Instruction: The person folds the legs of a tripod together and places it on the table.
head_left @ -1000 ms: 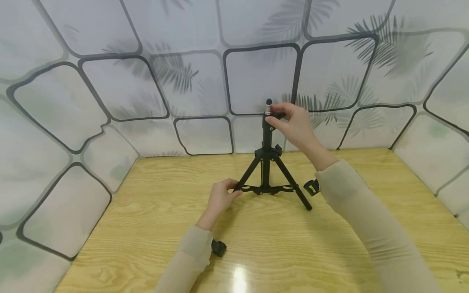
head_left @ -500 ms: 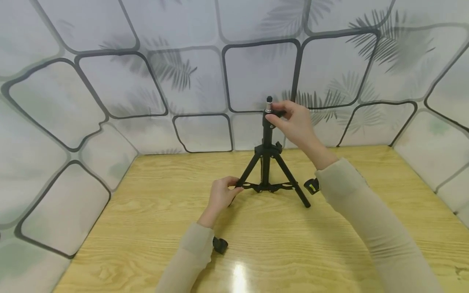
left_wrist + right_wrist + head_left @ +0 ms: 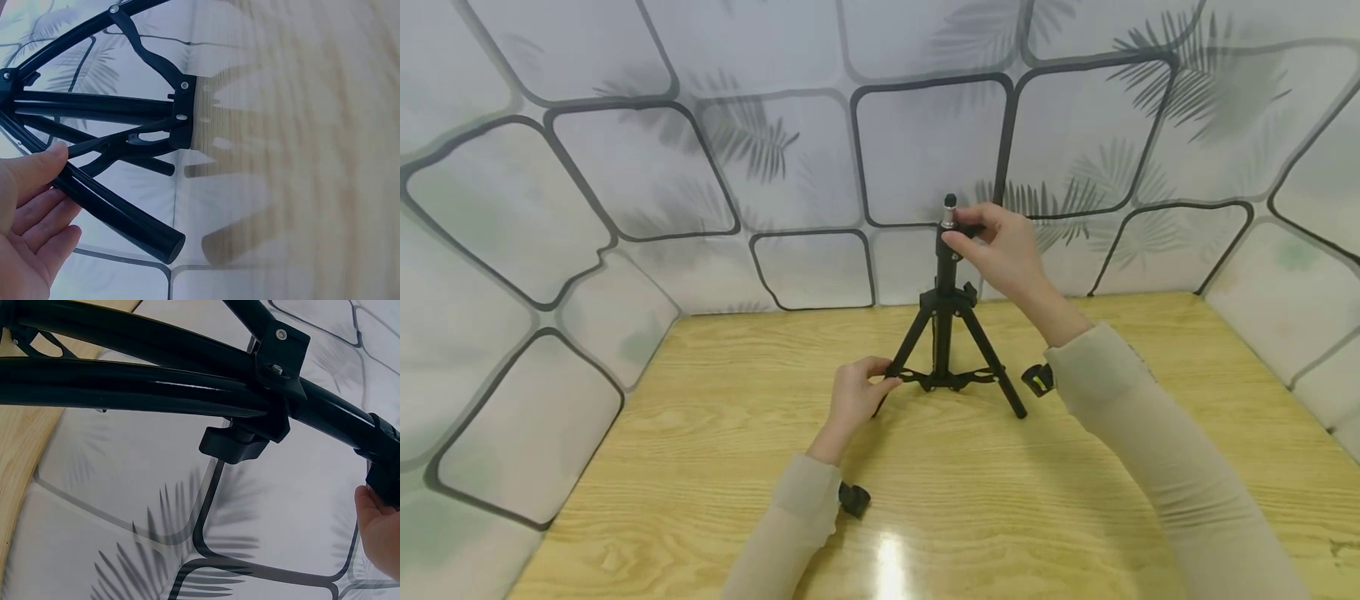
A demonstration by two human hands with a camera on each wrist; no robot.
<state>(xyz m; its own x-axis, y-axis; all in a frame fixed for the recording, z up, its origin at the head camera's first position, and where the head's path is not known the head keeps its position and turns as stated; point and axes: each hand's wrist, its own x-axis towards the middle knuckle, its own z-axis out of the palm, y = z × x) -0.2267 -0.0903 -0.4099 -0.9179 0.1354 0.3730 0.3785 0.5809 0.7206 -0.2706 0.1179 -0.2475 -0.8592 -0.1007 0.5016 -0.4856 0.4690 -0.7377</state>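
Note:
A black light-stand tripod (image 3: 945, 275) stands upright near the back of the table, its legs spread. My left hand (image 3: 853, 392) pinches the tripod's left leg low down, near its brace. In the left wrist view, the thumb lies on the front of that leg (image 3: 125, 215), the other fingers behind it; a narrow gap shows between the leg's tip and its reflection in the tabletop. My right hand (image 3: 1003, 250) grips the top collar just under the silver tip (image 3: 949, 216), largely covering the knob there. A lower clamp knob (image 3: 234, 445) sticks out at the leg joint.
The glossy wood-grain table (image 3: 722, 400) runs up to a patterned cloth wall (image 3: 805, 167) close behind the tripod. Small black wrist-worn devices show beside both sleeves, one near the left cuff (image 3: 853, 500) and one near the right (image 3: 1037, 380).
The tripod's leg tips have drawn slightly inward, so the legs stand a little closer together. My left hand has shifted slightly right with the leg; the right hand keeps its grip at the top.

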